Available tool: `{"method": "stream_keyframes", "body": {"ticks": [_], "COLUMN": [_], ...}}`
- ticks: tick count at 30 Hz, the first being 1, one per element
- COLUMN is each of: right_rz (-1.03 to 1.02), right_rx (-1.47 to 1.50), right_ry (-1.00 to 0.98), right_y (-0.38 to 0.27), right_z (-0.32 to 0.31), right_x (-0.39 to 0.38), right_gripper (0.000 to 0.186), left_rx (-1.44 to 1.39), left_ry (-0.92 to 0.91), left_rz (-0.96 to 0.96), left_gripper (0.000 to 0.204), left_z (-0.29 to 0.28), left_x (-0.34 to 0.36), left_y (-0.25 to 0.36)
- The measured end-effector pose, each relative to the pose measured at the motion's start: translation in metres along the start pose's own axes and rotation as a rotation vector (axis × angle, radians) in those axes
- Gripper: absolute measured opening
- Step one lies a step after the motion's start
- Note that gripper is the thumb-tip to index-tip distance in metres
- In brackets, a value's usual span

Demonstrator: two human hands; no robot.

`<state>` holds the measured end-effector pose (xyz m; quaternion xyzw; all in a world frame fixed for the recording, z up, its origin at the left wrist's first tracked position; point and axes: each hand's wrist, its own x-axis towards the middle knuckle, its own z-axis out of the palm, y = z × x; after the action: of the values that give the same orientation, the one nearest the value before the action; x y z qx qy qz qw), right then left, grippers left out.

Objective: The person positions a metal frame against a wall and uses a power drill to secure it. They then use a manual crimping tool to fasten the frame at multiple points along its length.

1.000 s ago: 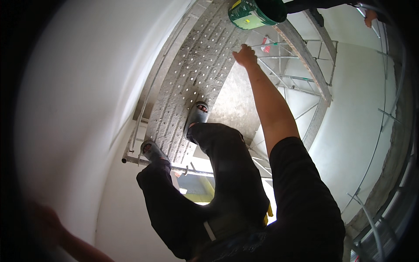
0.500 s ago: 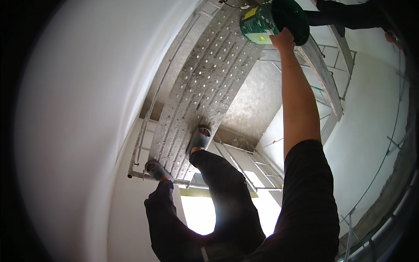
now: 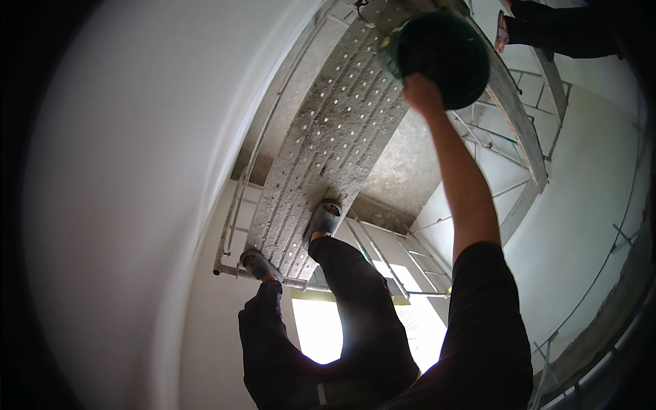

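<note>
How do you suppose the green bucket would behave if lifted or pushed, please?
The green bucket is likely stiff, its mouth looking round though the right hand holds one side. That one-sided hold may let it tilt; its round body could roll if laid down.

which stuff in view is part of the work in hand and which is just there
In use:
- right hand, gripping at the rim
- green bucket, its open mouth toward the camera
- perforated platform, under the person's sandals

Just around, apart from the right hand:
- grey plank beyond the bucket
- metal frame
- white wall
</note>
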<state>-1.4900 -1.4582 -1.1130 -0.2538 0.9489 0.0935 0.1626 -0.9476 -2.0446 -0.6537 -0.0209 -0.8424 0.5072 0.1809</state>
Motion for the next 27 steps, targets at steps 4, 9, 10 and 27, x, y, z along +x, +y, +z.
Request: {"method": "stream_keyframes", "body": {"ticks": [4,9,10,27], "right_rz": [-0.115,-0.292,-0.315,0.185], "right_rx": [0.084,0.317,0.421,0.692], "right_ry": [-0.017,-0.187,-0.06,-0.38], "right_y": [-0.079,-0.21,-0.231,-0.237], "right_z": [0.024,0.052,0.069,-0.022], "right_x": [-0.088,-0.212,-0.238,-0.343], "right_gripper": [0.015,0.015,0.015,0.038], "left_rx": [0.011,-0.008,-0.016,0.106], "left_ry": [-0.029,0.005,0.024,-0.204], "left_rz": [-0.031,0.008,0.011,-0.082], "left_gripper": [0.063,0.063,0.063,0.047], "left_z": [-0.004,-0.002,0.001,-0.002], "left_x": [-0.005,-0.002,0.002,-0.042], "left_y": [-0.002,-0.005,-0.004,-0.016]}}
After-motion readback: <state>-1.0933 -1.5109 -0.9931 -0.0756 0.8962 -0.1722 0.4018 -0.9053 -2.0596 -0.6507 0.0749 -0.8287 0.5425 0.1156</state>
